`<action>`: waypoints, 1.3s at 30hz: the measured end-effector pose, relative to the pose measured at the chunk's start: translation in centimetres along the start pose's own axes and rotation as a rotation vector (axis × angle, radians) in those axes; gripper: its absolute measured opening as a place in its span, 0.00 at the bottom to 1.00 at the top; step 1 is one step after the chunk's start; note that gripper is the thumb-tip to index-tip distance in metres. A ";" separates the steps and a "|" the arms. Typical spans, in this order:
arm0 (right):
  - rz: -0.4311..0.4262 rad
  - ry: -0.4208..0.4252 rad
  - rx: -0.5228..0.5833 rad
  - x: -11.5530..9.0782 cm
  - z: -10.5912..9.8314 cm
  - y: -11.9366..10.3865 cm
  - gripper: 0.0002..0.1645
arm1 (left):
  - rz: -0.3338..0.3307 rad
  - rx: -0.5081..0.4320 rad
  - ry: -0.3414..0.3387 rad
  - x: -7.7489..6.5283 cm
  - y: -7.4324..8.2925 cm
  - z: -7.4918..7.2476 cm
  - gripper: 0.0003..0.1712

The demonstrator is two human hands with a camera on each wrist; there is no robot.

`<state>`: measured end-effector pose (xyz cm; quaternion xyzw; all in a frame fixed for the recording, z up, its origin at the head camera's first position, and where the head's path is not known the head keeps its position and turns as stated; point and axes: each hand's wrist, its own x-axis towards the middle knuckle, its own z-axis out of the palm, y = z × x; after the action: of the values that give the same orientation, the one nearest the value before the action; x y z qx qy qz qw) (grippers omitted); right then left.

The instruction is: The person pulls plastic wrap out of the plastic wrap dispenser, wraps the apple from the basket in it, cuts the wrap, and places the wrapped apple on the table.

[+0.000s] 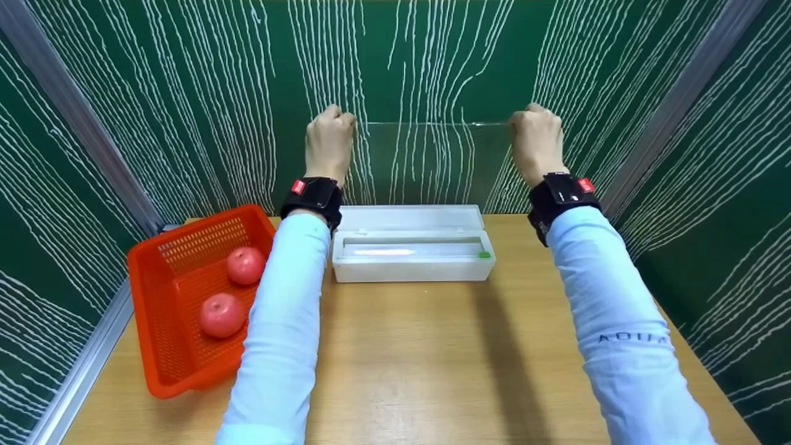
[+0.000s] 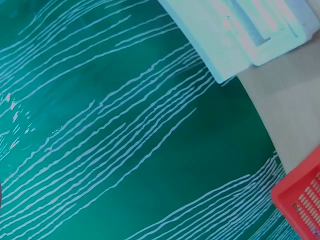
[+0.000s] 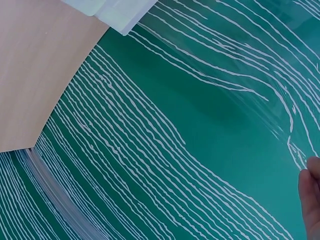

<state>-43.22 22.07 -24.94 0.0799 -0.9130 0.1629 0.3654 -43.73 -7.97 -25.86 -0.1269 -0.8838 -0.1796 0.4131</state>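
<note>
Clear film (image 1: 426, 148) tight in the fingers (image 3: 307, 192) of left hand (image 1: 330, 142) and right hand (image 1: 536, 141), red fruits (image 1: 222, 315) in head view alone

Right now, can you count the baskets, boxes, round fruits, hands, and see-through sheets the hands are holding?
Baskets: 1, the orange-red basket
Boxes: 1, the white box
Round fruits: 2, the upper fruit and the lower fruit
Hands: 2, the left hand and right hand
See-through sheets: 1, the clear sheet
Total: 7
</note>
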 end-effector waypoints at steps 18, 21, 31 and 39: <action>0.047 0.105 0.027 0.8 -1.5 -0.9 0.21 | -0.001 -0.090 0.155 0.6 0.5 -0.7 0.09; 0.045 0.092 0.042 0.9 -1.9 -0.9 0.21 | 0.018 -0.102 0.149 0.8 0.5 -1.0 0.10; 0.047 -0.284 0.103 3.1 -6.8 -0.9 0.15 | 0.044 -0.121 -0.271 3.5 0.0 -6.5 0.10; 0.014 -0.682 0.090 4.2 -10.7 0.1 0.10 | 0.054 -0.165 -0.660 4.5 0.8 -10.4 0.11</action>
<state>-39.38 25.86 -14.75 0.1393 -0.9750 0.1694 0.0343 -39.17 -11.33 -16.01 -0.2344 -0.9486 -0.1890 0.0977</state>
